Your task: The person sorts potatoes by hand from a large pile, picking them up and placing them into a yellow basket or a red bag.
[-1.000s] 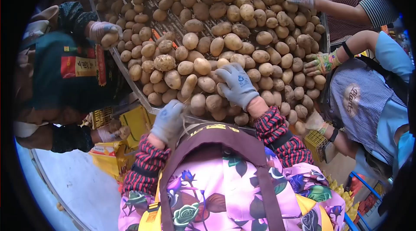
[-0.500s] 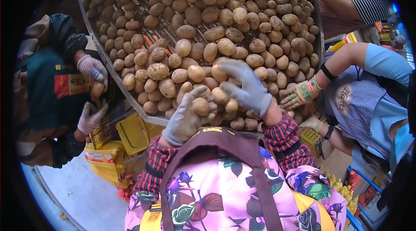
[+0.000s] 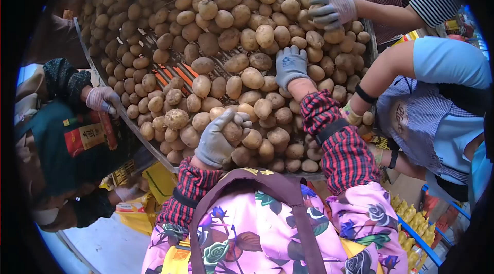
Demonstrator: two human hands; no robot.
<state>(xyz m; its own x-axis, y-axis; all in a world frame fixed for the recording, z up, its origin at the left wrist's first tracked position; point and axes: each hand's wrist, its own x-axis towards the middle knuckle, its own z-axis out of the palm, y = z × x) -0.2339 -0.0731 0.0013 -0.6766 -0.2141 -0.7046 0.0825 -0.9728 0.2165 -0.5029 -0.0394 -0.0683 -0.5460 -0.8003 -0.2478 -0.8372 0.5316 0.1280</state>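
Potatoes (image 3: 252, 77) cover the metal-rimmed sorting table in front of me. My left hand (image 3: 215, 144), in a grey glove, is curled around a potato (image 3: 232, 132) just above the near part of the heap. Farther forward, my right hand (image 3: 292, 65), in a grey glove too, lies palm down on the heap with its fingers stretched over potatoes. What is under its palm is hidden. A large rough-skinned potato (image 3: 176, 119) rests left of my left hand.
Slats (image 3: 180, 71) show through a gap in the heap. A person's gloved hand (image 3: 334, 11) reaches in from the upper right. Another person's arm (image 3: 383, 76) is beside my right sleeve. At the left, a person's gloved hand (image 3: 103, 100) is by the table rim (image 3: 149, 146). Yellow bags (image 3: 158, 181) hang below.
My right hand has moved forward, deeper over the heap. My left hand still holds a potato. The person at left has parted their hands, and a gloved hand has come in from the upper right.
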